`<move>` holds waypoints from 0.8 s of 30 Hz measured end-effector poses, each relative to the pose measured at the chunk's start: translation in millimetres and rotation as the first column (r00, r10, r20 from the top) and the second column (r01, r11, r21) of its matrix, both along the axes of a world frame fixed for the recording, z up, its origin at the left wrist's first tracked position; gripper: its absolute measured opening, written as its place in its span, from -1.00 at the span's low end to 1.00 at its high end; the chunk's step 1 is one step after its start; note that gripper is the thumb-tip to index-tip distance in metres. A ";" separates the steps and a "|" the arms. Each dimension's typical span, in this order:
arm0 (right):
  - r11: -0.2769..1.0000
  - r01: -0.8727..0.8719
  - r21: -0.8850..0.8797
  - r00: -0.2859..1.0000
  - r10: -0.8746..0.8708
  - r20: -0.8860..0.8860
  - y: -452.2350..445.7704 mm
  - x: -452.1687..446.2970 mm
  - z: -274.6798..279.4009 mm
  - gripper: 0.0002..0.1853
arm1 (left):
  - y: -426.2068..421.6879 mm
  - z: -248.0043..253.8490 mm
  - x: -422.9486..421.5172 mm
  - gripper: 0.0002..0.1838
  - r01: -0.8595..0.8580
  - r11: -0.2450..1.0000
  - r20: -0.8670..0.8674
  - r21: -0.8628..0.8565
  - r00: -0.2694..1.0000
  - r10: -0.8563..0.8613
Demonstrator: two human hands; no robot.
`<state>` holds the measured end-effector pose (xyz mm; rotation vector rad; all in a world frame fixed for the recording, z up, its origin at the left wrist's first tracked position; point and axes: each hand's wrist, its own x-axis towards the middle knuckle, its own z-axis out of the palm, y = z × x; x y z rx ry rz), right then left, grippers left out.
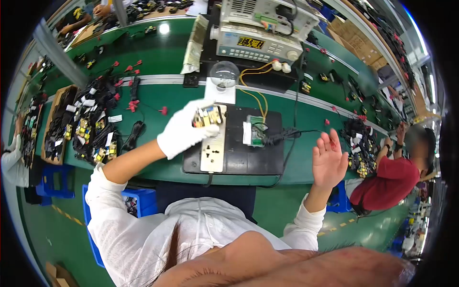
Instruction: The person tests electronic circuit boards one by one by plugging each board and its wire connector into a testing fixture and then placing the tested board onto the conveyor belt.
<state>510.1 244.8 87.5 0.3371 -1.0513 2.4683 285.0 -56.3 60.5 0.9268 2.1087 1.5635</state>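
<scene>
1. The left hand in a white fabric glove (184,128) pinches a small yellow circuit board with crowded components (209,116); the fingers are at its far side and the thumb is at its near side
2. This circuit board is above the long cream-white plastic socket strip (212,161), which lies on a flat black rectangular plate (248,164); I cannot tell if board and strip are touching
3. The bare right hand (328,163) holds nothing visible and is well apart from the board; its palm is up, four fingers are close together, and the thumb is spread away
4. The step in hand seems to be positioning the board over the strip, near the round clear glass bulb (224,74)
5. In my judgement, the next move calls for a steady wrist and a secure pinch at the board's edges
</scene>
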 end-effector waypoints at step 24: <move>0.794 0.410 0.448 0.879 -0.475 0.038 -7.2 -11.0 -5.3 -0.55 | 9.5 -48.0 -15.5 -0.39 0.137 0.986 -0.512 -0.095 0.843 -0.167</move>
